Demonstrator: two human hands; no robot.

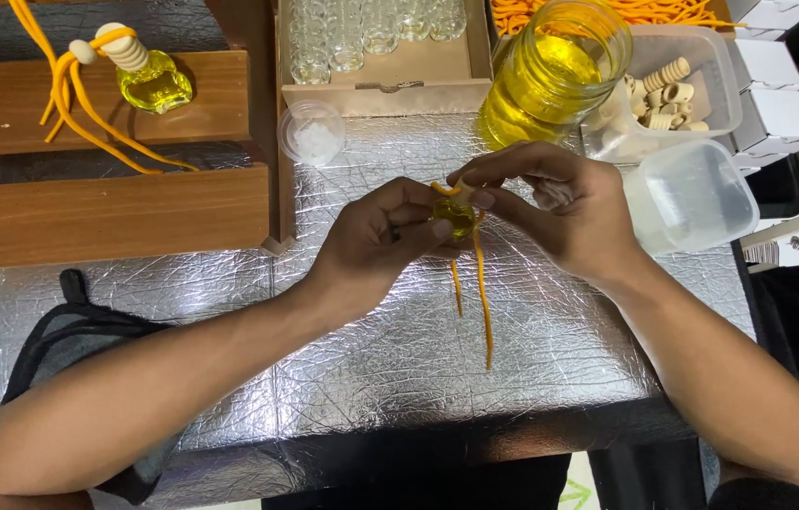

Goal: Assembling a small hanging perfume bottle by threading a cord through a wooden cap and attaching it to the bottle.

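Above a foil-covered bench (371, 378), both hands' fingers (423, 229) pinch a small yellow bottle (457, 216); a slip could spill it.

Foil-covered table with supplies along its far edge

The table (399, 378) is wrapped in crinkled silver foil. Taking the big glass jar of yellow liquid (550, 76) at the far edge as the mark: just left of it stands a cardboard box of small clear bottles (380, 57), and in front of that box lies a small round clear lid (312, 132). Just right of the jar sits a clear tub of pale wooden caps (673, 90), with an empty frosted tub (692, 194) in front of it. Far left of the jar is a wooden rack (106, 212). A black strap bag (68, 340) lies at the near left edge, well apart from the jar.
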